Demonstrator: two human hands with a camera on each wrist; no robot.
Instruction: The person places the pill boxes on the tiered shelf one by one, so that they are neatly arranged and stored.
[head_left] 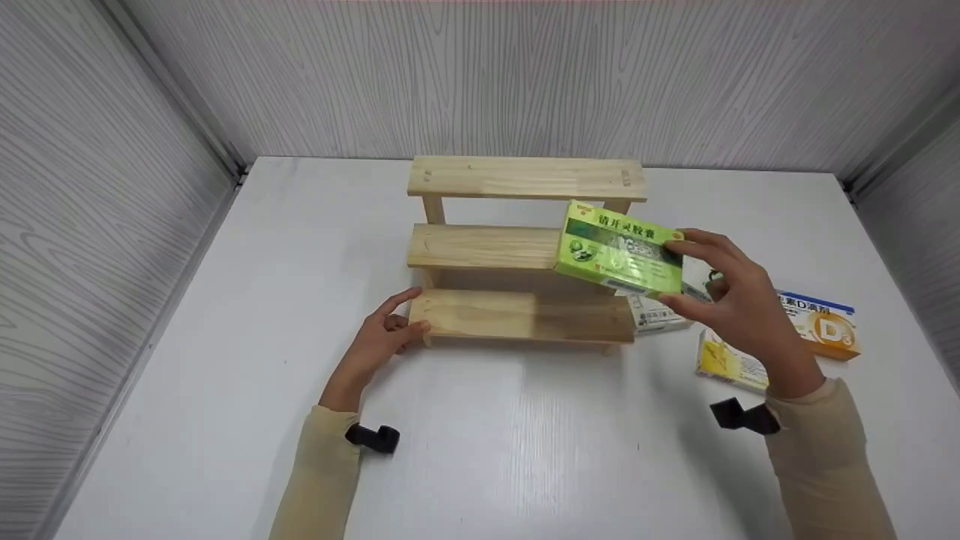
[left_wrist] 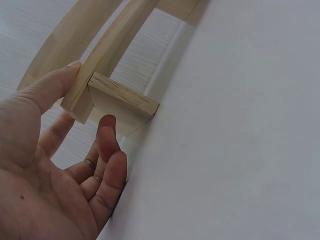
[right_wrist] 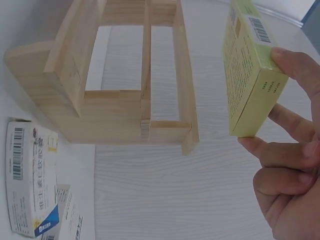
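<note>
A three-step wooden shelf (head_left: 480,315) stands on the white table, its top plank farthest back. At the left end of its lowest plank, my left hand (head_left: 379,337) holds the board between thumb and index finger; the left wrist view shows the thumb (left_wrist: 57,82) against the plank and the other fingers curled below. My right hand (head_left: 731,289) pinches a green medicine box (head_left: 619,251) by its right end. The box is raised and tilted in front of the shelf's right side. From the right wrist view, the box (right_wrist: 245,75) is apart from the wooden shelf (right_wrist: 110,115).
Right of the shelf lie other medicine boxes: a white one (head_left: 656,315), a yellow and white one (head_left: 724,360), and an orange and white D3 box (head_left: 829,326). My right arm partly covers them. Grey wood-grain panels (head_left: 525,82) enclose the table's back and sides.
</note>
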